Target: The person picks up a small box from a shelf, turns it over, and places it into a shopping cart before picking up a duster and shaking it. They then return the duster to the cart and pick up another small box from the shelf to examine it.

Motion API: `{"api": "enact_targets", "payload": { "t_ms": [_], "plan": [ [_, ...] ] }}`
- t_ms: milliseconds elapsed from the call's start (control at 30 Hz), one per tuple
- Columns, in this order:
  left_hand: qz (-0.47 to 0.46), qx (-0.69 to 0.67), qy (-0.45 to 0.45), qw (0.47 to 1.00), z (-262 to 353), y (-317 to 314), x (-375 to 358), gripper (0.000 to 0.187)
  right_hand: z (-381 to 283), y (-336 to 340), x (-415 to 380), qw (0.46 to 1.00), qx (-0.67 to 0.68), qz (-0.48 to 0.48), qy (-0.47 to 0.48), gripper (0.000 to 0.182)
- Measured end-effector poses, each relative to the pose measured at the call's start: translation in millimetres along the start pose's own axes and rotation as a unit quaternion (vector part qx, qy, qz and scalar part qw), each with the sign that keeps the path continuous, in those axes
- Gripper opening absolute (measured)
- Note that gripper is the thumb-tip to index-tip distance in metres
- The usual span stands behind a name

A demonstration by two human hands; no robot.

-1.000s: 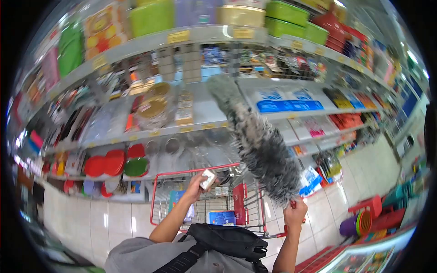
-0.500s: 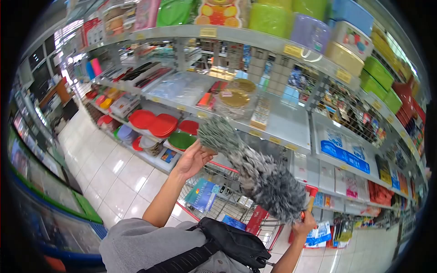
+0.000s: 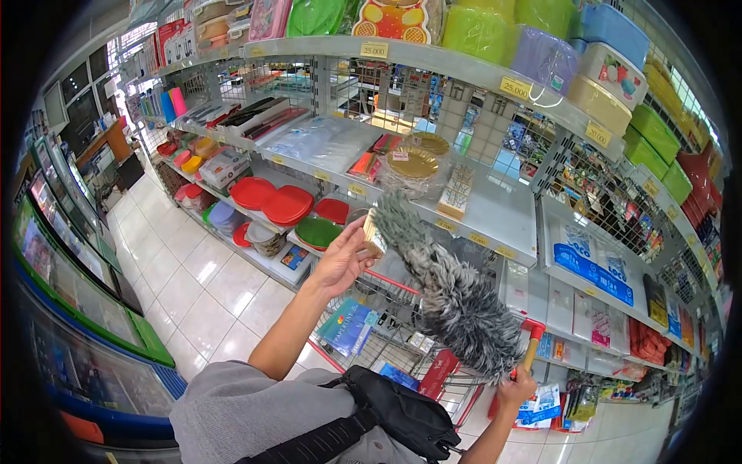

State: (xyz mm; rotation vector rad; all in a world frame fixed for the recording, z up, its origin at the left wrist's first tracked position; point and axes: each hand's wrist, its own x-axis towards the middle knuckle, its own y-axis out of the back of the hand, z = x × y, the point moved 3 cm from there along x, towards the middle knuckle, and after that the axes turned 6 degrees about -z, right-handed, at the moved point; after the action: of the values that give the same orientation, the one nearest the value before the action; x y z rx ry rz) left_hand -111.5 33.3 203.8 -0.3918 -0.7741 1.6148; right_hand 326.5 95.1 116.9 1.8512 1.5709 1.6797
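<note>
Over by the cart (image 3: 393, 281), left hand (image 3: 342, 261) pinches a small box (image 3: 373, 238), right hand (image 3: 516, 388) grips a fluffy duster (image 3: 465, 309); keep strokes light.

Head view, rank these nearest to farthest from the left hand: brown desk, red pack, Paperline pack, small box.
1. Small box, in the left hand.
2. Paperline pack, in the cart below.
3. Red pack, in the cart, further right.
4. Brown desk, far left background.
</note>
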Motion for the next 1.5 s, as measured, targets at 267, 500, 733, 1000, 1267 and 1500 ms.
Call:
{"api": "enact_targets", "payload": {
  "t_ms": [267,500,733,1000,1267,1500],
  "plan": [
    [0.046,-0.008,-0.018,0.999,-3.2,9.2,5.5,0.050,-3.9,-6.9,-4.6,0.999,0.034,0.000,0.002,0.022],
    [0.033,-0.009,-0.007,0.999,-9.3,13.0,6.3,0.042,-1.1,-9.7,-6.2,1.000,0.016,-0.018,-0.003,0.021],
    [0.028,-0.018,-0.032,0.999,-3.6,7.9,9.7,0.036,2.7,-17.4,-10.8,0.999,0.017,-0.041,0.002,0.007],
    [0.039,0.011,-0.031,0.999,2.9,5.3,7.3,0.031,-3.9,-17.8,-11.0,0.999,0.038,-0.032,-0.004,0.019],
    [-0.002,-0.109,0.012,0.994,-8.6,13.4,11.4,0.034,-15.1,-20.7,-9.2,0.999,0.033,-0.028,-0.009,0.024],
    [0.062,-0.126,0.012,0.990,-8.4,18.7,13.7,0.032,-15.5,-25.3,-9.2,0.999,0.008,-0.045,-0.020,0.022]
  ]
}}
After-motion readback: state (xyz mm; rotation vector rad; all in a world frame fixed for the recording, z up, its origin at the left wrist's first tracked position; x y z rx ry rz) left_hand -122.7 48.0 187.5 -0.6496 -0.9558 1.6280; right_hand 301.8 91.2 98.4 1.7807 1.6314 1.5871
